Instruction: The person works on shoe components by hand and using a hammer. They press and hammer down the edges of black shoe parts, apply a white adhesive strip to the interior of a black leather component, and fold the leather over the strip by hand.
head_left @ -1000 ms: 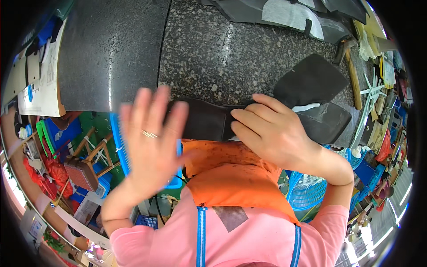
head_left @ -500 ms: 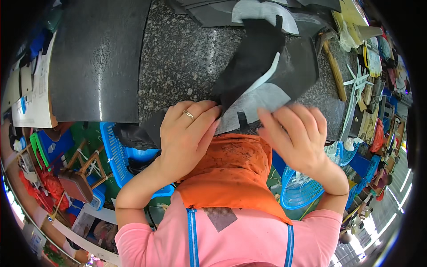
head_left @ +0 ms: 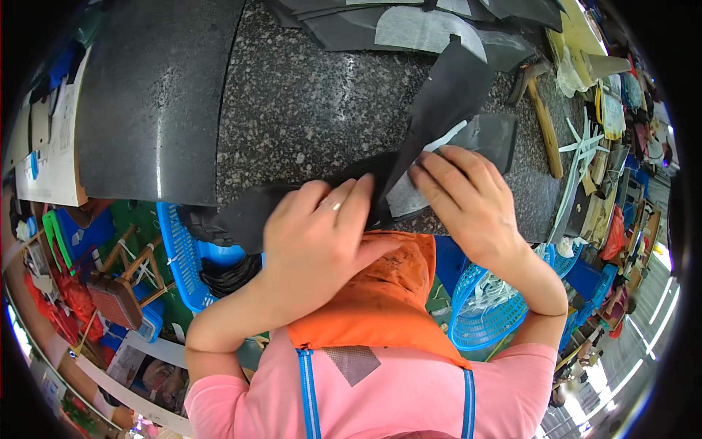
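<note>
A black sheet piece (head_left: 450, 84), fabric or leather, lies at the table's near edge with one end folded up. A white strip (head_left: 446, 137) shows along its fold, and pale grey backing (head_left: 406, 196) shows beneath. My left hand (head_left: 314, 234) presses on the black material, fingers stretched and thumb apart, slightly blurred. At the fold my right hand (head_left: 472, 201) is closed, its fingertips gripping the piece beside the white strip. A dark grey panel (head_left: 496, 139) lies partly under the piece.
A black board (head_left: 150, 102) covers the left of the speckled stone table (head_left: 307, 95). Dark cut pieces (head_left: 344, 29) are stacked at the far edge. A wooden-handled hammer (head_left: 545, 128) lies right, near pale strips (head_left: 583, 154). Blue baskets (head_left: 183, 256) stand below the table.
The upright black flap has swung right and now covers more of the grey panel. My right hand has closed in on the fold. My left hand has shifted with its thumb spread out.
</note>
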Available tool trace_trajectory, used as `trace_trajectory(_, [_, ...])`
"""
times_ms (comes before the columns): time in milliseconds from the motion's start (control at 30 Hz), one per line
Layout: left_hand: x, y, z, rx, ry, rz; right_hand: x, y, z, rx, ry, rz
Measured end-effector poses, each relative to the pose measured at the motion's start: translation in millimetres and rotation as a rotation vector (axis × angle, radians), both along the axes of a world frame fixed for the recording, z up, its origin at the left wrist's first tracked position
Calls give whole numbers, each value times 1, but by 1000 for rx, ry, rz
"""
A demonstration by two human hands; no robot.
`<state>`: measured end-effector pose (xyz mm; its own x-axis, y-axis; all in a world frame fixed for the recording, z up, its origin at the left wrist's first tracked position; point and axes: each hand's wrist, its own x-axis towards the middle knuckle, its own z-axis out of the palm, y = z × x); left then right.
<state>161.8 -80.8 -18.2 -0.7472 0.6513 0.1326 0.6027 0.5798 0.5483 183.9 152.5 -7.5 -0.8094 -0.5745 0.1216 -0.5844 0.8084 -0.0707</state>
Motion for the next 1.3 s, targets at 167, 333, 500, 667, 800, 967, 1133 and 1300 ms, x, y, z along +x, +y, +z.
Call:
trace_trajectory(167, [-1, 33, -29, 197, 36, 62, -6, 20, -4, -20, -83, 7])
trace_trajectory(333, [-1, 38, -16, 106, 79, 7, -3, 36, 2, -150, -263, -100])
trace_trajectory(500, [-12, 33, -16, 74, 40, -147, -7, 55, -5, -467, -494, -195])
trace_trajectory(667, [-8, 47, -11, -240, 297, -342, -3, 40, -21, -653, -351, -590])
trace_trajectory(800, [-23, 58, -5, -274, 293, -460, 4, 35, -32, -650, -214, -612])
trace_trajectory(967, [-44, 77, -5, -270, 193, -532, 5, 37, -40, -313, 22, -407])
trace_trajectory(1133, [-57, 83, -3, -277, 16, -600, -8, 26, -17, -118, 236, -662])
trace_trajectory(1300, [-26, 34, 9, -143, -16, -398, 20, 39, -19, -147, -69, -324])
